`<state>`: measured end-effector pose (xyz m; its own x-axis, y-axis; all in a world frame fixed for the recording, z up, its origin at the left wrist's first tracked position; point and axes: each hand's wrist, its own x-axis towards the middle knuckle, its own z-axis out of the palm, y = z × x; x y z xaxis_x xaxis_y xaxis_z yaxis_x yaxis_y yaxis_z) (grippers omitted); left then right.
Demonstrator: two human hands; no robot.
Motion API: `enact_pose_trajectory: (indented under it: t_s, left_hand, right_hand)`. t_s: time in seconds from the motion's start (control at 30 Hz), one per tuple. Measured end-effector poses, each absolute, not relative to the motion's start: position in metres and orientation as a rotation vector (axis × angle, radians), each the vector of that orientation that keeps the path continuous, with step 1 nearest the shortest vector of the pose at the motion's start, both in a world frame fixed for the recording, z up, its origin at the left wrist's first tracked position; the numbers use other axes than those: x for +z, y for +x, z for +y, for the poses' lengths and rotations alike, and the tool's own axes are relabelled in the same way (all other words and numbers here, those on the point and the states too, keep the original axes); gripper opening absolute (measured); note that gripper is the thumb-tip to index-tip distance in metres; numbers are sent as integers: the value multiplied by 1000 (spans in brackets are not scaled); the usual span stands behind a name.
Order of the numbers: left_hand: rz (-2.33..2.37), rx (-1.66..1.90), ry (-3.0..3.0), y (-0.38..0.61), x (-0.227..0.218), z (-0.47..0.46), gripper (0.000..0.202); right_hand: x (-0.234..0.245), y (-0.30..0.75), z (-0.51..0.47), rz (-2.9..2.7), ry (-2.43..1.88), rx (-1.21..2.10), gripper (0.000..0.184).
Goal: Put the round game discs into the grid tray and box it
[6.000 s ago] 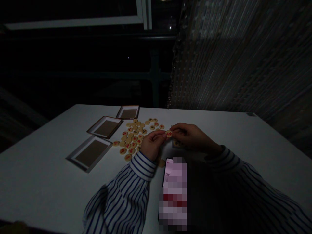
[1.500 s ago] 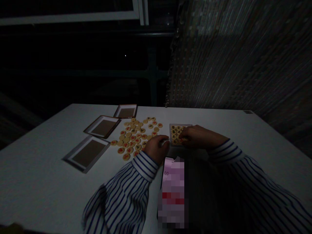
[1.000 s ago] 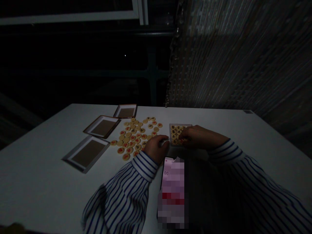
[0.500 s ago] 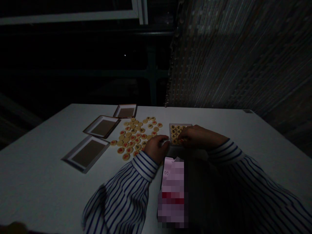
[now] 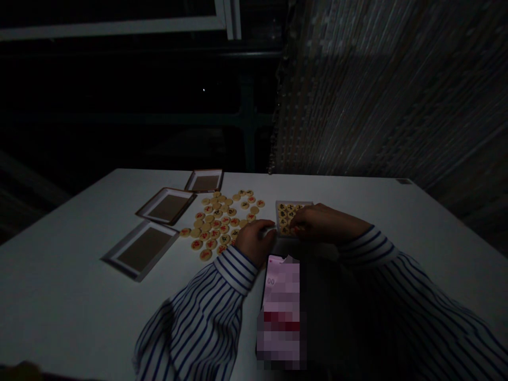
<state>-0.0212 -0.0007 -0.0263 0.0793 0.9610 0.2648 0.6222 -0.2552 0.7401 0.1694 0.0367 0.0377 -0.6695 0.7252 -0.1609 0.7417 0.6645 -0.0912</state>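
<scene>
My right hand (image 5: 319, 221) reaches over a small light-coloured box (image 5: 277, 221) that holds rows of round xiangqi pieces (image 5: 283, 214) with black characters. Its bent fingers press down on a piece at the front of the box and hide the right part of it. My left hand (image 5: 256, 241) lies at the box's left side, thumb and forefinger curved and apart, their tips at its left wall. I cannot tell if they touch it. Left of that hand, loose xiangqi pieces (image 5: 215, 233) are spread on the table, some red, some black, some plain side up.
Three shallow trays lie on the white table (image 5: 63, 264): a near one (image 5: 139, 251), a middle one (image 5: 166, 205) and a far one (image 5: 204, 181). A phone (image 5: 280, 309) with a lit, partly blurred screen lies between my forearms. A bead curtain (image 5: 357, 95) hangs behind the table.
</scene>
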Motion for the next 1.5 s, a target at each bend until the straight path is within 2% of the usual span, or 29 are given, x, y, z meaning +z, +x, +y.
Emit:
enact_pose_trajectory:
  t_s: [0.77,0.97,1.5]
  left_hand:
    - [1564,1049,1916,-22,-27,0,20]
    - [1553,1130,1863,-27,-29,3,20]
    - [1586,1521,1561,-52,-1,7,22]
  right_hand:
    - [55,178,36,2829,1415,-109,27]
    - [59,179,36,2895,1422,20,27]
    - [63,177,35,2995,1477,164,32]
